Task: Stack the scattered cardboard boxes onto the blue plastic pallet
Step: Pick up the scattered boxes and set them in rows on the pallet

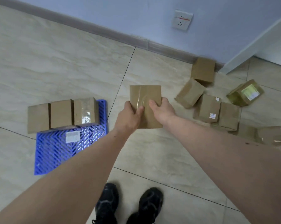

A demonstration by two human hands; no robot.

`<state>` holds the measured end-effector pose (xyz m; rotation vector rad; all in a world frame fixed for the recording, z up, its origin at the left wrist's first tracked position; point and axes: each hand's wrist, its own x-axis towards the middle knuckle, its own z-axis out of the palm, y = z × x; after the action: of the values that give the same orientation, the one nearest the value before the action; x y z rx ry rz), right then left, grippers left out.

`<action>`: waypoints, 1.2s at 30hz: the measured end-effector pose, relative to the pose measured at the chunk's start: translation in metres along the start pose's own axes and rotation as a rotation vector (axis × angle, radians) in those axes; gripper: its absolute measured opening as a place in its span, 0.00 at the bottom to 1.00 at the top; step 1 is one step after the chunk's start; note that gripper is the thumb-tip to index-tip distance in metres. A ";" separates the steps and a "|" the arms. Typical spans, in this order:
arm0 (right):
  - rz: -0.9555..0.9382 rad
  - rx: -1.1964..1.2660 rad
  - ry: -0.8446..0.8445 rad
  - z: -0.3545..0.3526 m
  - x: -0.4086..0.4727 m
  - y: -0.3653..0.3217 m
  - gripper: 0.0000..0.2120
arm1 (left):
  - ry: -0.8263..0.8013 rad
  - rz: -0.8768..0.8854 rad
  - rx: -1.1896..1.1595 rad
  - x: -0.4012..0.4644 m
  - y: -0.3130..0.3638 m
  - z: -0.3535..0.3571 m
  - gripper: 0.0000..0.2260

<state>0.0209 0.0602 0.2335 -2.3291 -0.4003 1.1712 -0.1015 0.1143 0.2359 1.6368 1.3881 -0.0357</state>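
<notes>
I hold a taped brown cardboard box point(145, 96) in the air in front of me, above the tiled floor. My left hand point(128, 117) grips its left side, thumb on top. My right hand point(162, 110) grips its right side the same way. The blue plastic pallet point(60, 147) lies on the floor to the left. Three cardboard boxes point(62, 115) stand in a row along its far edge. Several more boxes point(209, 109) lie scattered on the floor to the right.
A wall with a grey skirting board point(88, 28) and a white socket point(182, 20) runs along the back. A white door frame point(256, 46) stands at the right. My two black shoes point(128, 206) are on the floor below.
</notes>
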 end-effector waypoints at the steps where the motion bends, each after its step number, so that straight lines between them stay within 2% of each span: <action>1: -0.001 -0.012 -0.018 0.012 -0.011 0.000 0.25 | 0.008 -0.014 -0.003 -0.010 -0.012 -0.008 0.18; 7: 0.004 -0.065 -0.060 0.078 -0.060 -0.008 0.26 | 0.023 -0.086 -0.006 -0.040 -0.078 -0.050 0.17; 11: 0.007 -0.061 -0.078 0.135 -0.087 -0.023 0.27 | 0.016 -0.104 -0.023 -0.051 -0.130 -0.094 0.19; 16: 0.031 -0.034 -0.077 0.226 -0.119 -0.040 0.29 | -0.009 -0.104 0.003 -0.054 -0.205 -0.154 0.22; 23: 0.127 0.088 -0.074 0.363 -0.149 -0.046 0.26 | -0.072 -0.093 0.080 -0.042 -0.321 -0.222 0.20; 29: 0.147 0.091 -0.100 0.451 -0.147 -0.046 0.25 | -0.043 -0.166 0.089 -0.019 -0.399 -0.245 0.18; 36: 0.155 0.063 -0.105 0.526 -0.109 -0.029 0.24 | 0.056 -0.185 0.030 0.022 -0.468 -0.233 0.18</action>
<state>-0.4693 0.1917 0.0559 -2.2848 -0.2183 1.3633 -0.5783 0.2366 0.0588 1.5395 1.5850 -0.1191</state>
